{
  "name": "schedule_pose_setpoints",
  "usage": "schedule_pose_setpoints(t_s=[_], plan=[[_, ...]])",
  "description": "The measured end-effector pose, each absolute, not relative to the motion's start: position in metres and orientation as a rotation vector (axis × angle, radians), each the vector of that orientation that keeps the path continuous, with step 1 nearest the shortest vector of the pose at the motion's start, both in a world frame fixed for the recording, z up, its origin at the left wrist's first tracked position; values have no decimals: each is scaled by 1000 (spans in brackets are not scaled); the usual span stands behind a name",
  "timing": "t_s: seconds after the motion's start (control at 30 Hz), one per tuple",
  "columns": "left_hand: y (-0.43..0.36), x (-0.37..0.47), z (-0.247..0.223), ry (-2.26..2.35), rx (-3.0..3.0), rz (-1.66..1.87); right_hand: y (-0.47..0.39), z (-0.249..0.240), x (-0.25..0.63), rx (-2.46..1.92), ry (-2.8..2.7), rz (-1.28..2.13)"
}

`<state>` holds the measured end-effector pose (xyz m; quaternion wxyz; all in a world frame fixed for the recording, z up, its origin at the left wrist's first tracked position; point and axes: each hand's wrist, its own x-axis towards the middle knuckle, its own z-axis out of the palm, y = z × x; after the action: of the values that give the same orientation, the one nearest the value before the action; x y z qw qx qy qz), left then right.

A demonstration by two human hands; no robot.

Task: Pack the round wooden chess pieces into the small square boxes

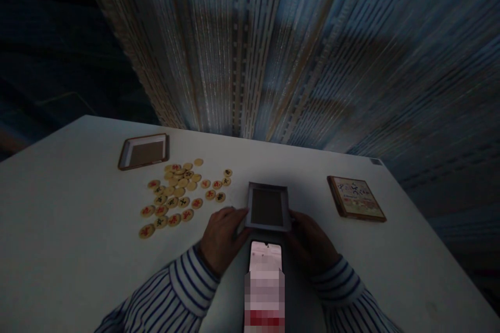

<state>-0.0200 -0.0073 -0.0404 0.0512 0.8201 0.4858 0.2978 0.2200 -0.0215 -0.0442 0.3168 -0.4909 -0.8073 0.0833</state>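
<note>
On the white table (70,250), both hands (222,237) (312,244) grip a small open box (268,207); no legible writing

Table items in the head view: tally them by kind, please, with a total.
Round game discs, too heaped for an exact count: about 30
Open box trays, one held by the left hand and right hand: 2
Printed lid: 1
Phone: 1
Total: about 34

Dim, grainy view, corners dark, edges stretched by the wide lens.
</note>
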Motion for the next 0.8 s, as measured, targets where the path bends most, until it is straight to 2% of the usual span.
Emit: schedule_pose_setpoints(t_s=[0.8], plan=[[-8,-22,-41,1468,2438,876,-22,-46,222,-1349,-2140,210]])
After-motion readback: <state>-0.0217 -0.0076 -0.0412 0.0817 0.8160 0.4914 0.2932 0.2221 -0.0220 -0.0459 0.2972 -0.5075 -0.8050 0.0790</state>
